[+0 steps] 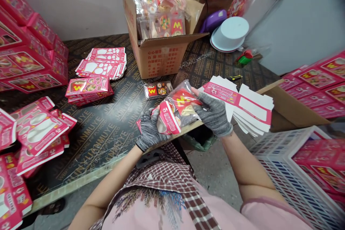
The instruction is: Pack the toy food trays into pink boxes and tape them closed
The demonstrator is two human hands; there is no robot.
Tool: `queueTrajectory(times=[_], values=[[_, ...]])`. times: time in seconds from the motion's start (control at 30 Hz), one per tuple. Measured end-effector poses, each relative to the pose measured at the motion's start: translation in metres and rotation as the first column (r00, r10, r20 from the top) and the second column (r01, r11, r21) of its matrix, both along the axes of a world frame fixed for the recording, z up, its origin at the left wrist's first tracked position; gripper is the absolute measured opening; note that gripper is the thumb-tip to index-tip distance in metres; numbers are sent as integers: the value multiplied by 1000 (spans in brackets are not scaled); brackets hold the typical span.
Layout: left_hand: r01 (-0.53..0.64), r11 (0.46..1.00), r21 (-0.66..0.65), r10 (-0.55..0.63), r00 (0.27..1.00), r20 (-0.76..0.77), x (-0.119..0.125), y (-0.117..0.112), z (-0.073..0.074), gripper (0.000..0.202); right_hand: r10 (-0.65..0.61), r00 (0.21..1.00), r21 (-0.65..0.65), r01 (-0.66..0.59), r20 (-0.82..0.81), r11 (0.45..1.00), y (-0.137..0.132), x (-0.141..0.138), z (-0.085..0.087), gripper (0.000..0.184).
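Observation:
My left hand (pixel 152 129), in a grey glove, grips a pink box (pixel 171 118) whose near end faces me. In my right hand (pixel 214 111), gloved too, is a clear plastic packet (pixel 185 101) with a red pouch bearing a yellow letter and pale pieces. The packet's left end meets the mouth of the box; how far inside it reaches I cannot tell. Just beyond my hands a small clear pack of toy food (pixel 157 90) lies on the table. Flat pink-and-white box blanks (pixel 242 106) are fanned out beside my right hand.
An open carton (pixel 161 57) full of clear packs stands at the back. Pink boxes (pixel 27 54) are stacked at left, above loose box blanks (pixel 40 129). A pale blue tub (pixel 234 28) sits back right. A white plastic crate (pixel 283 161) holds pink boxes at lower right.

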State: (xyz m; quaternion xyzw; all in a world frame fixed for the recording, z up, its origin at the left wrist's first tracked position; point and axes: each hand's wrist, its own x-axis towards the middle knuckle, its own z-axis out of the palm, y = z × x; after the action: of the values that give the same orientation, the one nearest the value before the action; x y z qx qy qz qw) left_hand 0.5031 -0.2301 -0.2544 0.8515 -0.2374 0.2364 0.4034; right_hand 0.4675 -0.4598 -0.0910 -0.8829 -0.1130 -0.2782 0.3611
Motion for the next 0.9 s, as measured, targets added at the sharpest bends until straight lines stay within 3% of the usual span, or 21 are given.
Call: queueTrajectory(times=[0.1,0.2,0.33,0.5,0.57,0.63,0.77,0.83,0.9], values=[[79,996,-32,-77,996,50,4,-1,1,124,76,997,0,-76,-2,997,-3,16,3,51],[97,992,-80,-95,995,25,8,3,-3,121,-11,999,36,9,50,999,17,12,-14,49],[111,989,-96,-111,994,-3,7,6,-7,118,-109,984,-18,113,137,993,35,-8,-31,43],[101,992,-79,-101,995,6,7,5,-4,126,2,993,-93,9,122,996,15,7,-24,38],[102,991,-81,-103,995,1,9,5,-3,128,64,997,-34,-63,32,997,6,21,-21,42],[103,991,-84,-104,995,-1,12,6,-2,126,178,979,109,-168,-94,980,0,35,-16,55],[101,992,-69,-104,994,-41,15,3,-3,123,462,797,394,-310,-388,865,-7,53,-2,102],[101,993,-58,-104,993,-58,16,1,-4,125,499,750,435,-310,-435,845,-10,56,7,109],[104,992,-65,-108,992,-62,17,-1,-5,123,486,769,435,-301,-415,849,-11,59,15,107]])
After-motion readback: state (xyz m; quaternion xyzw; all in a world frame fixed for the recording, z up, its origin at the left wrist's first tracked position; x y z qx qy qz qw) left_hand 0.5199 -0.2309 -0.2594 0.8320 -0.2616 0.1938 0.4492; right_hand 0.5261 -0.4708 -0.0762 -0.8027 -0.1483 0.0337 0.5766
